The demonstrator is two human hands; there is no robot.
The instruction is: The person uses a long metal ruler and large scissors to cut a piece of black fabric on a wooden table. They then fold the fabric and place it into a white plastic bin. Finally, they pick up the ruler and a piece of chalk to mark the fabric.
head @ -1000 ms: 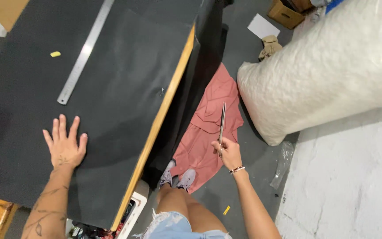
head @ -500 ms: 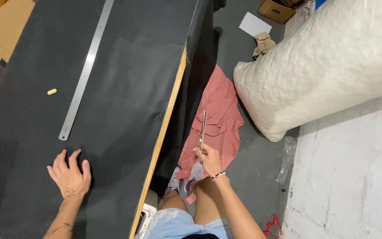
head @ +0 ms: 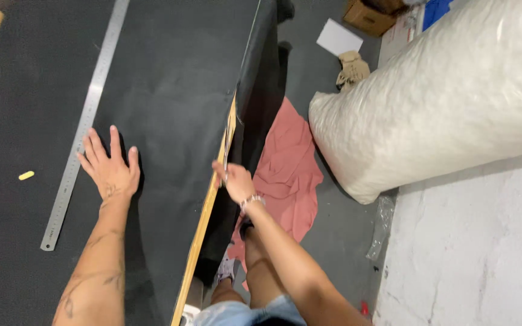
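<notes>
Right at the table edge (head: 209,199), the right hand (head: 235,181) is closed around the handles of a pair of scissors (head: 227,151), whose thin blades run up and away from the fist along the wooden edge, where the black cloth (head: 170,90) folds over and hangs down the side. Whether the blades are parted or together cannot be told; they show only as a narrow sliver. A light bracelet sits on the wrist just behind the grip.

Across the tabletop from that grip, the left hand (head: 111,169) lies flat on the black cloth with its fingers spread, holding nothing, palm pressed down. Just beside its fingertips, on the far side from the scissors, a long metal ruler (head: 83,130) lies on the cloth, running lengthwise up the table. Further out past the ruler is 1 small yellow bit of chalk (head: 26,175).

On the other side of the scissors, down on the grey floor, a pink cloth (head: 288,175) is spread in folds below the hanging black cloth. Beyond it lies a big white sack (head: 442,96) in clear plastic. Near the sack's far end are a white sheet (head: 338,37) and a cardboard box (head: 367,17).
</notes>
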